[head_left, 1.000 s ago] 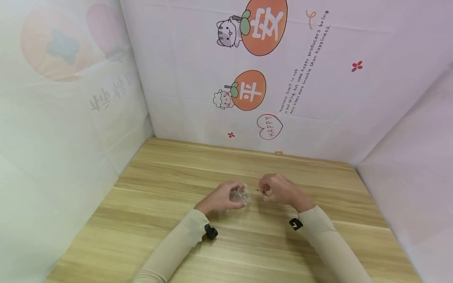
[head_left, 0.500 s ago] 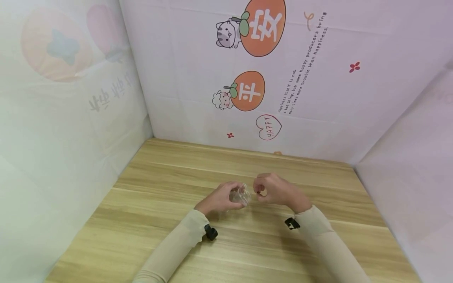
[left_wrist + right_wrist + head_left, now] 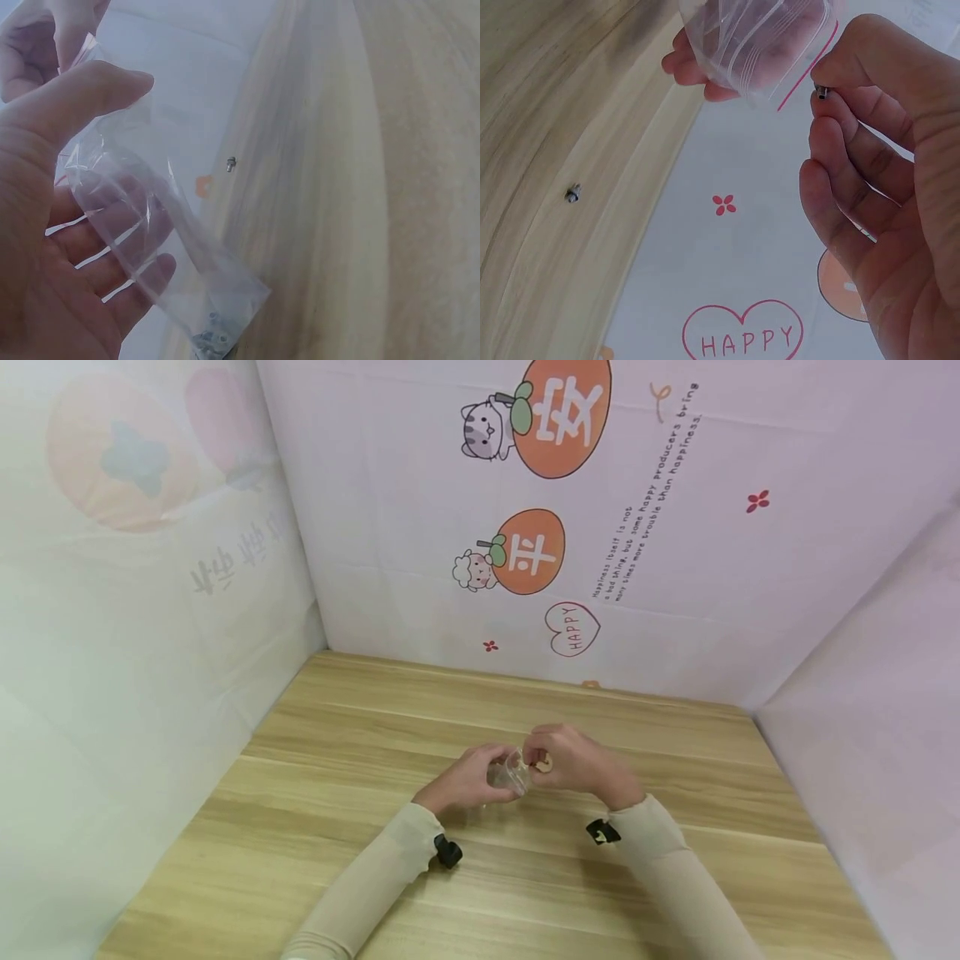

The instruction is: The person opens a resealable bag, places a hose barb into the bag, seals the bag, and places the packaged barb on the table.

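Observation:
My left hand [image 3: 472,777] holds a clear zip bag [image 3: 229,292], thumb on one side and fingers spread behind it. Several tiny metal parts [image 3: 214,337] lie in the bag's bottom corner. The bag's mouth, edged with a red line, faces my right hand [image 3: 581,764]. Between thumb and index finger, the right hand pinches a small metal screw [image 3: 822,92], close beside the mouth. Another small screw [image 3: 573,193] lies loose on the wooden table and also shows in the left wrist view.
The wood-grain table [image 3: 360,710] is enclosed by white printed sheets on the left, back and right. The back sheet [image 3: 420,527] carries orange fruit drawings and lettering. Each sleeve has a black clip at the wrist.
My right hand has moved left with the screw, up to the bag's mouth. The left hand and the bag have stayed almost where they were.

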`<action>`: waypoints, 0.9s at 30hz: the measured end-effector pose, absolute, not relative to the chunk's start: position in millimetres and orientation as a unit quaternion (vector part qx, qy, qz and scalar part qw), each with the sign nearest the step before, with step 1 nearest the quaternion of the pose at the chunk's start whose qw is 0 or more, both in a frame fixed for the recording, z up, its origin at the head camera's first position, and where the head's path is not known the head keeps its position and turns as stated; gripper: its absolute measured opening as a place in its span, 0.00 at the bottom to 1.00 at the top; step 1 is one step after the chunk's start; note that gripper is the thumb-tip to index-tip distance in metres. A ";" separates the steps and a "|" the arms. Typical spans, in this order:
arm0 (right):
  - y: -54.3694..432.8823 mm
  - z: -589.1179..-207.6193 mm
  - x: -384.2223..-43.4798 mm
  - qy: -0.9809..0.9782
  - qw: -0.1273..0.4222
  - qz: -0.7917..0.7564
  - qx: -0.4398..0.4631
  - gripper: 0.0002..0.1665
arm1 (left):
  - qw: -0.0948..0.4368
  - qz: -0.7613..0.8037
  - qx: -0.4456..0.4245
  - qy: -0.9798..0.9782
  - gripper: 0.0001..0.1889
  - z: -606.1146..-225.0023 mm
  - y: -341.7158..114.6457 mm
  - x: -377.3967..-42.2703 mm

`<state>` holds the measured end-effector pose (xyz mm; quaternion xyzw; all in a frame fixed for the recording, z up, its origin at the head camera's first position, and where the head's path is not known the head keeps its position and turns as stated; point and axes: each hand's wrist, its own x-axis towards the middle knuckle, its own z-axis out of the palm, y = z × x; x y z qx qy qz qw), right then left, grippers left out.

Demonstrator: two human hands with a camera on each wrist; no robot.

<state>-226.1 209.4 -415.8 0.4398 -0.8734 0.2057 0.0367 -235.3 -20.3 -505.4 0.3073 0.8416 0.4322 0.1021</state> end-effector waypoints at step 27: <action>230.9 -424.9 -246.1 -0.901 0.007 0.194 0.388 0.14 | 0.100 0.438 0.309 0.838 0.24 -503.7 -21.5 -235.7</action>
